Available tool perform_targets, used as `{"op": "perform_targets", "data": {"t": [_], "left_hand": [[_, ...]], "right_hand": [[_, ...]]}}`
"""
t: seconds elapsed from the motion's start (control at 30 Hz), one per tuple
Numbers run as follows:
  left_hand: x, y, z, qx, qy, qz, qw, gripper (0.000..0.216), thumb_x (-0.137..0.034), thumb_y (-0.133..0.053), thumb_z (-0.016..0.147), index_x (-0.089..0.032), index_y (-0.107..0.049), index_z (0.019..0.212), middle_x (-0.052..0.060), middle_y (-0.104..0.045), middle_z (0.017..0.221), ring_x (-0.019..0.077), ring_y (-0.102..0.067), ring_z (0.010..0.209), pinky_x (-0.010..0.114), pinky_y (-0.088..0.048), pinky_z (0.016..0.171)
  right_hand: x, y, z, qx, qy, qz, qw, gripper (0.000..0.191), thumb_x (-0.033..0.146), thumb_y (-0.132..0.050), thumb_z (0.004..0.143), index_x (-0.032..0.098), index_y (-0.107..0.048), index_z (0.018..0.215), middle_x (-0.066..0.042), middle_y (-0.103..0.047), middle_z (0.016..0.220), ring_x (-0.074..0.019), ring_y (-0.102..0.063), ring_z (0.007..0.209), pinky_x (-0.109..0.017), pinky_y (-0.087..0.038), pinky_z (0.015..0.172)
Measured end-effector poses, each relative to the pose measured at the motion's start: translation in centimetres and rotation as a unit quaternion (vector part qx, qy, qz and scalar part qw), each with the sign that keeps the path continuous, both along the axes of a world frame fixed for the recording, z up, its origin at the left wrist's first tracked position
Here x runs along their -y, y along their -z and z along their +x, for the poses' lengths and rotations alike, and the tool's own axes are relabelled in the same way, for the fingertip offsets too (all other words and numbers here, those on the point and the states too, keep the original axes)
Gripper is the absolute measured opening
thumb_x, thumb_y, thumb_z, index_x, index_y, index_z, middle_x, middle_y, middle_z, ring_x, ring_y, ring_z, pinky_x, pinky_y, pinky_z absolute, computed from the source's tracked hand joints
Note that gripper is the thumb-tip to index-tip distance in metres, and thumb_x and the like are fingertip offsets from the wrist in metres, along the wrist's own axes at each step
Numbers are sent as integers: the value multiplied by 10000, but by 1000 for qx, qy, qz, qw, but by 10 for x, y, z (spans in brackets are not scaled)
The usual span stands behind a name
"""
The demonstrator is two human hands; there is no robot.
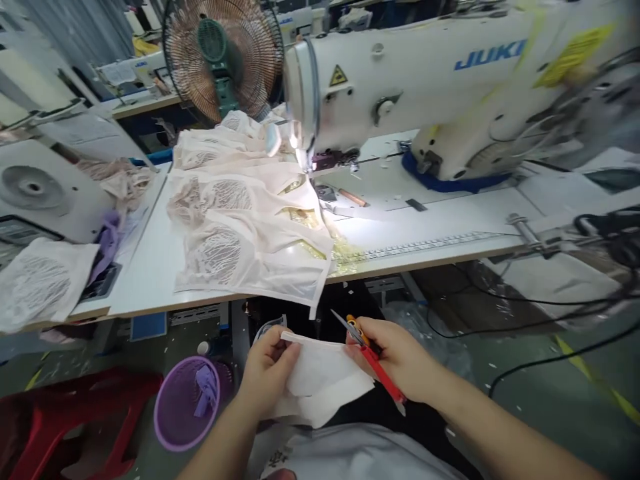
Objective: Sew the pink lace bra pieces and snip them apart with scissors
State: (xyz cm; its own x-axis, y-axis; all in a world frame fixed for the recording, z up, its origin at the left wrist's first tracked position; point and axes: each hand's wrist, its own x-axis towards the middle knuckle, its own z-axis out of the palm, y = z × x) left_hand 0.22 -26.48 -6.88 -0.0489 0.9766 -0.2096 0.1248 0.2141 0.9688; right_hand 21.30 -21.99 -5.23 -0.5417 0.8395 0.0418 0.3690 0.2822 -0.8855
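Note:
Over my lap, my left hand (pixel 273 367) pinches the left end of a white fabric piece (pixel 320 373) with a narrow band along its top edge. My right hand (pixel 387 353) is closed around small scissors (pixel 345 323) with an orange-yellow handle, their pointed blades directed up and left. A red-handled tool (pixel 383 375) with a metal tip lies along the same palm, angled down to the right; its kind is unclear. Right fingertips also meet the fabric's right side. Beyond my hands, several pale lace-cup garments (pixel 250 253) lie overlapped on the sewing table (pixel 425 253), one edge hanging over its front.
A white sewing machine (pixel 400 80) with its lamp lit stands over the table. Behind the garments is a fan (pixel 223 53). A purple basket (pixel 165 413) with purple scraps and a red stool (pixel 60 417) are on the left. Black cables (pixel 550 360) hang at right.

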Motion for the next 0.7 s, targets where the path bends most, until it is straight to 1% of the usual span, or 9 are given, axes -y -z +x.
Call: {"op": "perform_targets", "data": {"t": [0.07,0.13,0.23,0.3,0.33,0.4,0.47,0.63,0.7], "left_hand": [[-16,5,3,-39,50,7,998,215,-375,-581,783,-164,-554,754,-13,-523,638,110,-496,556,196,-405,494],[-29,3,5,-130,86,72,985,144,-307,-554,803,-173,-578,850,20,-599,736,144,-567,632,238,-472,559],[-41,-14,11,-283,116,276,911,256,-201,-579,788,-204,-579,1044,83,-650,1003,220,-616,902,346,-510,786],[-46,-30,20,-310,191,371,854,304,-155,-574,796,-220,-574,1093,90,-646,1067,235,-595,1005,371,-480,882],[-48,-36,26,-305,246,383,837,291,-152,-563,810,-221,-577,1092,88,-653,1050,236,-591,1020,370,-474,898],[-54,-45,37,-284,343,353,823,239,-183,-536,840,-211,-584,1072,89,-661,1010,239,-585,1030,375,-467,909],[-60,-47,45,-265,389,302,829,196,-235,-526,857,-194,-589,1038,94,-660,974,242,-595,985,373,-478,873],[-70,-40,52,-219,413,177,866,84,-199,-547,834,-192,-615,883,41,-642,835,169,-592,716,252,-459,640],[-70,-39,52,-193,397,131,888,91,-166,-530,823,-195,-615,811,12,-618,770,140,-554,658,219,-418,589]], "right_hand": [[-4,0,10,14,23,-45,999,271,334,-461,813,226,-307,619,57,-351,568,-96,-330,493,-212,-280,434],[-8,-1,17,13,37,-85,996,250,331,-460,800,225,-315,626,63,-349,563,-93,-332,488,-207,-280,430],[-13,-1,24,8,36,-96,995,258,330,-471,792,223,-307,624,63,-356,573,-92,-329,506,-205,-289,447],[-15,-2,26,11,22,-63,998,273,327,-481,791,223,-297,619,63,-345,578,-94,-310,518,-210,-282,463],[-16,-2,27,14,11,-43,999,277,319,-487,790,222,-293,617,65,-336,577,-95,-299,521,-212,-274,467],[-17,-3,28,18,-8,-16,1000,273,286,-493,786,222,-289,618,66,-335,575,-97,-288,522,-216,-259,472],[-18,-4,30,20,-18,-8,1000,270,261,-493,782,222,-282,619,67,-341,576,-95,-290,519,-216,-250,472],[-20,-5,32,9,-22,-1,1000,288,251,-508,780,222,-277,612,71,-334,572,-90,-295,506,-211,-234,460],[-18,-3,32,8,7,-3,1000,288,260,-516,797,221,-297,614,69,-351,574,-93,-310,506,-212,-246,459]]}}
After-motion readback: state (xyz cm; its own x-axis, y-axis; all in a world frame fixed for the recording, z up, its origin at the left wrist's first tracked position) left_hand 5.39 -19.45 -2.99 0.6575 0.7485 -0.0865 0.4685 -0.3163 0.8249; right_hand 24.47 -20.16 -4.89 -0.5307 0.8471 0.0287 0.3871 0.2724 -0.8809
